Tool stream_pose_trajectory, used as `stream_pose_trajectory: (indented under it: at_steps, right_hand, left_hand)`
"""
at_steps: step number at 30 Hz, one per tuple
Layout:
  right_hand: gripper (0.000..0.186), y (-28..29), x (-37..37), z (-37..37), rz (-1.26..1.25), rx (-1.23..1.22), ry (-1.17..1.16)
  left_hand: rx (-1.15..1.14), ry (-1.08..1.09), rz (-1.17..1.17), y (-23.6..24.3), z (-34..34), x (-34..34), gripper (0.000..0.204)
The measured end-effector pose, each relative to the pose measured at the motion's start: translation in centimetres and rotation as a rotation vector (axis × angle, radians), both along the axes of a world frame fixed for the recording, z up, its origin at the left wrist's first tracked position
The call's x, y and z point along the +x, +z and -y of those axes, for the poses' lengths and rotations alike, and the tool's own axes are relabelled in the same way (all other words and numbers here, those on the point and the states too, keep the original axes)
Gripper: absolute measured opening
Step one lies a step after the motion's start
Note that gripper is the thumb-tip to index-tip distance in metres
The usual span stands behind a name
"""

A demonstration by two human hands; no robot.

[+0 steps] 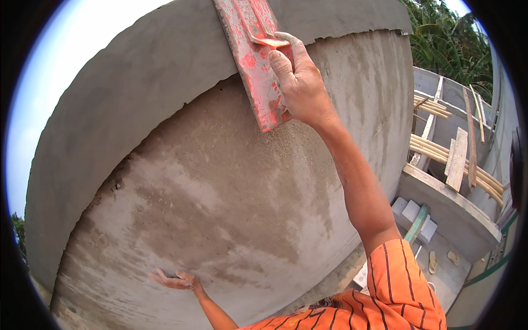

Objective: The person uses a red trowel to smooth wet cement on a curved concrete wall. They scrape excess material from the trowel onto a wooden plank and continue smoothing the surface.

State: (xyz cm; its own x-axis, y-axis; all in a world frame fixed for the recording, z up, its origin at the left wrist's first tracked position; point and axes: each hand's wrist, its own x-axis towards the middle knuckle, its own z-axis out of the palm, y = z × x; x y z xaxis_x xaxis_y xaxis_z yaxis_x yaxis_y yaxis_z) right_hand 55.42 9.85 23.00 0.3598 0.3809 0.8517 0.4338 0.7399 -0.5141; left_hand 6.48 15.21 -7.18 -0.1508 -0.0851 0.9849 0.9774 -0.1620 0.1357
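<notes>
A long red plastering float [256,88], smeared with grey mortar, lies against the wall at the upper middle. My right hand [305,82] is wrapped round its handle, the arm stretched up. The float spans the ragged lower edge of a smooth, darker grey plaster band [126,91]. Below that band, the wall [220,181] is rougher, with pale and brown damp-looking patches. Low on the left, my left hand [177,280] holds nothing. Its dusty fingers are stretched out and apart, in front of the rough wall; whether they touch it I cannot tell.
To the right, bamboo poles [434,151] and planks [456,159] lie across a low concrete wall [451,201]. Down on the floor are pale blocks [410,212], a green-edged bar [417,223] and a pair of sandals [433,262]. Trees [451,47] rise behind.
</notes>
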Motion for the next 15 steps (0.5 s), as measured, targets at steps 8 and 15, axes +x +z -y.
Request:
stream_pose_trajectory:
  at_steps: [8, 15]
  right_hand:
    - [0.052, -4.6, -4.9, -0.5, 0.081, 0.151, 0.011]
    - [0.051, 1.9, -1.6, 0.3, -0.053, -0.023, 0.105]
  left_hand:
    - [0.004, 0.011, -0.01, -0.2, 0.0, -0.5, 0.055]
    - [0.007, 0.005, -0.029, -0.6, -0.2, -0.9, 0.055]
